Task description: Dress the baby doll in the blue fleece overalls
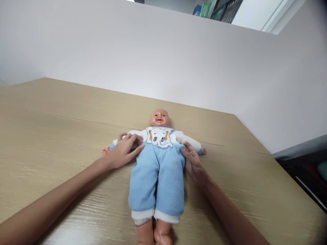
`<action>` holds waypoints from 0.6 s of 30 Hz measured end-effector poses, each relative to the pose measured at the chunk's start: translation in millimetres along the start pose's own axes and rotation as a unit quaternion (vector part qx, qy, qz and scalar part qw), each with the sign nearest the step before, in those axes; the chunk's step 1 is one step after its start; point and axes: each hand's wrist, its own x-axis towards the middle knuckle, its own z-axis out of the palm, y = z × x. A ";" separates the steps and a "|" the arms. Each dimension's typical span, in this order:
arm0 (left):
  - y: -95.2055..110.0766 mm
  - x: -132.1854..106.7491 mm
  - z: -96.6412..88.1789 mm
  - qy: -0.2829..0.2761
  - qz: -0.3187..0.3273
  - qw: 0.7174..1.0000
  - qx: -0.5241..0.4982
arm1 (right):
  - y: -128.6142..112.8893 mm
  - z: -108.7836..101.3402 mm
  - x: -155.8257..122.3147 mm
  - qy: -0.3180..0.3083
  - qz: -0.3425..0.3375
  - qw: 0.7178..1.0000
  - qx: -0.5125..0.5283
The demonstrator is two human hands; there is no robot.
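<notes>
A baby doll [158, 163] lies on its back on the wooden table [51, 129], head away from me, dressed in a fleecy blue romper with a white elephant bib. My left hand [125, 149] rests on the doll's white sleeve and the romper's upper left edge, fingers curled and pinching the fabric. My right hand [192, 163] lies along the romper's right side under the other arm, fingers pressed against the blue cloth. The doll's bare legs reach the bottom of the view.
A plain white partition wall [163, 61] stands behind the table. The table's right edge [293, 180] drops to a dark area beside it. Shelving and a window show above the partition.
</notes>
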 end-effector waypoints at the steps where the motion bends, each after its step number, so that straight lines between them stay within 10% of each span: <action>1: -0.2 0.5 -1.0 -0.006 -0.003 1.000 -0.003 | -1.7 0.1 -0.7 -0.009 -0.020 1.000 -0.013; 11: 0.6 5.0 -6.9 -0.003 -0.056 0.994 -0.097 | -4.8 -19.6 11.2 0.052 -0.202 0.903 -0.376; 18: -26.7 1.5 -4.1 0.122 -0.077 0.989 -0.013 | -29.1 -58.1 22.4 0.036 -0.345 0.650 -0.676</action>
